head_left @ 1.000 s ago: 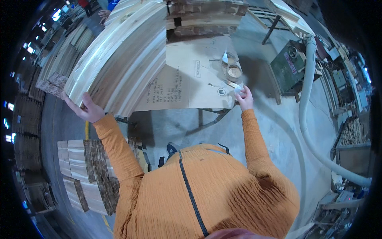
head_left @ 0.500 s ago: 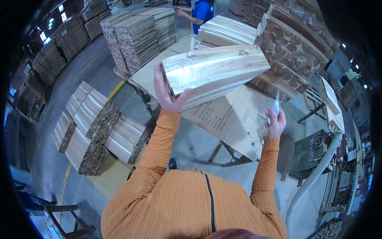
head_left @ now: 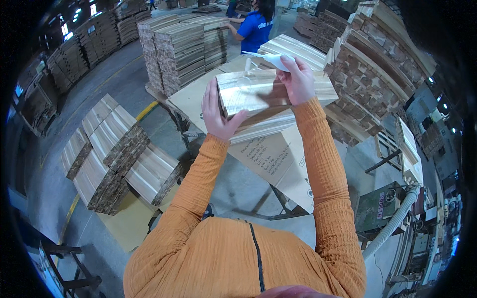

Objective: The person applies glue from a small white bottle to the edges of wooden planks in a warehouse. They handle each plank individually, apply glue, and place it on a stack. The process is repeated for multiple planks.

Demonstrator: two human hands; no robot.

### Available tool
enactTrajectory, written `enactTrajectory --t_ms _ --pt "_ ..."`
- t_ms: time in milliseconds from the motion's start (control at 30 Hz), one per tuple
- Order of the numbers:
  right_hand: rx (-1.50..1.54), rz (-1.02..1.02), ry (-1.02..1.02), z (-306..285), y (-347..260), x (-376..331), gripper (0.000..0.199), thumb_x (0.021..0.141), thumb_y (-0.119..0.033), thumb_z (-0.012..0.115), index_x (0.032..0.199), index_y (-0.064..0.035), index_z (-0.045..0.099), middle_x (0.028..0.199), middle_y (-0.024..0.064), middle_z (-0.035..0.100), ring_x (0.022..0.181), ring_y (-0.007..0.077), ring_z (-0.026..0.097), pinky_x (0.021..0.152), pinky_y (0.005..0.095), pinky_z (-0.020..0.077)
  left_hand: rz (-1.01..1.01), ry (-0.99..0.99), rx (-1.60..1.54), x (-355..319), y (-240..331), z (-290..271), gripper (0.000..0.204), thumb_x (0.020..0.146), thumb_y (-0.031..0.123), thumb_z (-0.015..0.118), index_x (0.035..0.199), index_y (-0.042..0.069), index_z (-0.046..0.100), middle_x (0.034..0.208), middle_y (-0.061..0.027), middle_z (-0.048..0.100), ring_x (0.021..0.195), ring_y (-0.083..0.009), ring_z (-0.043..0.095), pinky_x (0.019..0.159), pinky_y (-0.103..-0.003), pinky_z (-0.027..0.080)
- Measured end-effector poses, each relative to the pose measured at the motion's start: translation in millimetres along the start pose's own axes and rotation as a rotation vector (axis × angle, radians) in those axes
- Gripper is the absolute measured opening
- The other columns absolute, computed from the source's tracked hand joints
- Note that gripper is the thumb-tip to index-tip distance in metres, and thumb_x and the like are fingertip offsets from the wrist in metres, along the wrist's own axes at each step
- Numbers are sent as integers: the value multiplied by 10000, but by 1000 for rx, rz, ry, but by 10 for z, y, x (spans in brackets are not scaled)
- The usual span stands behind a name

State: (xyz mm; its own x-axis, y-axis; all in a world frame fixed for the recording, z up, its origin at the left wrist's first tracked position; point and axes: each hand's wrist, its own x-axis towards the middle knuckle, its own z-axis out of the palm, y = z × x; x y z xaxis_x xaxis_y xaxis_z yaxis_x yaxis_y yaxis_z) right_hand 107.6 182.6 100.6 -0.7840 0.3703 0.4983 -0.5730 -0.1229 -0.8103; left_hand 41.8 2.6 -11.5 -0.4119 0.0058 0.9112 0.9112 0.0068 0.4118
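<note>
My left hand (head_left: 221,113) is clamping the left end of wooden boards (head_left: 256,95) above cardboard (head_left: 271,161); my right hand (head_left: 299,82) is pinching a white bottle (head_left: 277,62) over them. Beyond, a person in blue (head_left: 257,32) is standing by stacked planks (head_left: 180,52).

A glossy sheen is shown by the smooth wooden block (head_left: 256,99); the white pointed tool (head_left: 275,60) is seemingly made of smooth plastic; matt cardboard (head_left: 282,166) is seen below.

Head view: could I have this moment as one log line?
left hand: against wooden boards' left end | right hand: holding white bottle above boards
</note>
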Motion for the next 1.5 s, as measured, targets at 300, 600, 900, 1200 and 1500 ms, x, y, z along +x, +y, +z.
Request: enactTrajectory --t_ms 300,600,900,1200,1500 --pt "-118 -22 61 129 255 383 221 787 -232 710 764 -40 605 628 -12 549 506 32 445 458 180 342 -97 33 -107 244 -318 97 849 709 371 712 1300 -112 341 1253 -282 448 1140 -384 473 966 -416 368" --pt "-184 -89 124 98 366 546 252 778 -259 704 704 -49 585 562 -9 527 460 44 446 427 198 344 -167 15 -179 286 -408 127 852 740 407 704 1307 -112 337 1257 -253 447 1152 -339 466 981 -393 354" --pt "-291 -100 104 98 379 553 272 779 -281 696 715 -40 588 562 -8 531 477 52 478 442 201 376 -169 24 -191 282 -406 143 848 730 383 704 1311 -111 332 1277 -257 432 1169 -337 454 991 -391 344" --pt "-351 -72 108 91 378 552 285 785 -292 691 729 -29 597 562 -6 533 482 53 478 441 207 382 -171 20 -208 305 -347 139 843 745 375 694 1312 -123 319 1282 -270 415 1176 -329 449 988 -383 354" --pt "-341 -64 94 91 380 565 264 786 -278 694 721 -39 603 558 -11 533 479 48 476 448 207 390 -190 27 -217 302 -352 150 820 744 344 691 1309 -125 325 1278 -277 418 1186 -338 438 998 -393 340"
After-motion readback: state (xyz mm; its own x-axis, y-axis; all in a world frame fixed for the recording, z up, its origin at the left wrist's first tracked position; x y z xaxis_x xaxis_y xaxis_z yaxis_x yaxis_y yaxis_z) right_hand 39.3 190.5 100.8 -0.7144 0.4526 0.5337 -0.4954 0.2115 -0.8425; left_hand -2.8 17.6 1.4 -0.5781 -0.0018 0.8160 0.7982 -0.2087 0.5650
